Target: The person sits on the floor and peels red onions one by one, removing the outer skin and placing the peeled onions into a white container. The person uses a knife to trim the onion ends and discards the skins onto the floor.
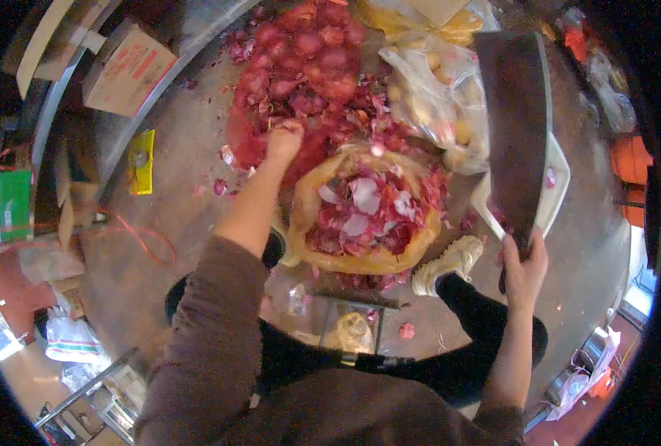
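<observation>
My left hand has its fingers closed at the near part of a red mesh sack of red onions, among loose skins; whether it grips the mesh is blurred. In front of me, between my shoes, stands an open yellowish plastic bag filled with onion skins. My right hand holds a light-coloured handle, with a dark object, perhaps a knife, below the fingers; a long dark board or panel and a white tray or pan lie just beyond that hand.
Clear plastic bags of potatoes lie beyond the skins. A cardboard box stands at the upper left, near a yellow packet and red string on the floor. Orange crates are at the right. My shoe is beside the yellowish bag.
</observation>
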The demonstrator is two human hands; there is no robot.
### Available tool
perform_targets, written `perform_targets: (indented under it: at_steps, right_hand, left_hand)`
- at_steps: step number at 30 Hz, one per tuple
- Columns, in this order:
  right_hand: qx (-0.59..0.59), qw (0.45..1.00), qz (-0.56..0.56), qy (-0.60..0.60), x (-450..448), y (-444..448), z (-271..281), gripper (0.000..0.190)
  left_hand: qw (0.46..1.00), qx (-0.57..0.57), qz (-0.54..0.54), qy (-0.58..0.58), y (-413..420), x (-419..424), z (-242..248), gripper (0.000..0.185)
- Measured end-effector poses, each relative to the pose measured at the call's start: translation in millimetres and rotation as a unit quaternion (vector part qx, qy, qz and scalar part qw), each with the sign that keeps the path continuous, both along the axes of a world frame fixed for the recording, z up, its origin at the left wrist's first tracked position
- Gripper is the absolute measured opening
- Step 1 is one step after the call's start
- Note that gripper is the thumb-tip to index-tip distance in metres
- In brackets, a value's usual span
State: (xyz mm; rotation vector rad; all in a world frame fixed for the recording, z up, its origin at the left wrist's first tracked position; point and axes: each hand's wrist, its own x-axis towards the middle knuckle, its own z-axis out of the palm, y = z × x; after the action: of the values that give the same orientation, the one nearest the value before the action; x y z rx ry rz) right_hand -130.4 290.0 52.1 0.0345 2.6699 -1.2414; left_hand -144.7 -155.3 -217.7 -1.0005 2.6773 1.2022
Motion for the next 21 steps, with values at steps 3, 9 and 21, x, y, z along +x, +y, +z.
perform_targets:
  at_steps: [3,9,21]
  right_hand:
    - [0.026,1.000,-0.011,0.003,0.3,32.7,-32.7,0.021]
    - [-0.013,0.981,-0.141,-0.130,-4.7,20.8,-49.6,0.018]
    - [0.074,0.978,0.162,-0.108,-31.8,5.9,-43.4,0.037]
  left_hand:
    - [0.989,-0.137,-0.033,-0.048,-40.8,-21.7,12.7,0.014]
    - [0.914,-0.362,-0.186,0.012,-104.0,-92.5,-71.2,0.033]
    - [0.890,-0.371,-0.246,-0.100,-145.2,-139.4,-128.1,0.029]
